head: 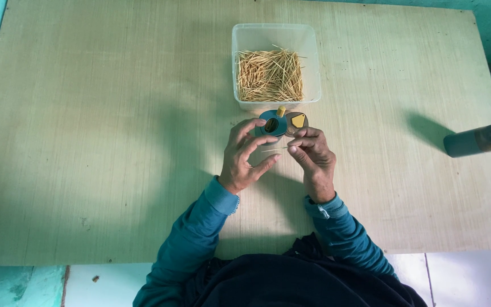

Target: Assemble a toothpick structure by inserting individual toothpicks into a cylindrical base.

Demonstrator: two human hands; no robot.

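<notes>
My left hand (245, 156) grips a small teal round container (273, 123) with its flip lid (298, 121) open; the lid carries a yellow tab. My right hand (313, 156) pinches a thin wooden toothpick (274, 149) that lies level between the two hands, just below the container's opening. Both hands hover over the wooden table (115, 142), close in front of a clear plastic tub (308, 51) filled with several loose toothpicks (269, 75).
A second teal container (475, 141) with a yellow-tabbed lid lies on its side near the table's right edge. Teal floor borders the table on the left and at the top. My teal sleeves and dark clothing fill the bottom middle.
</notes>
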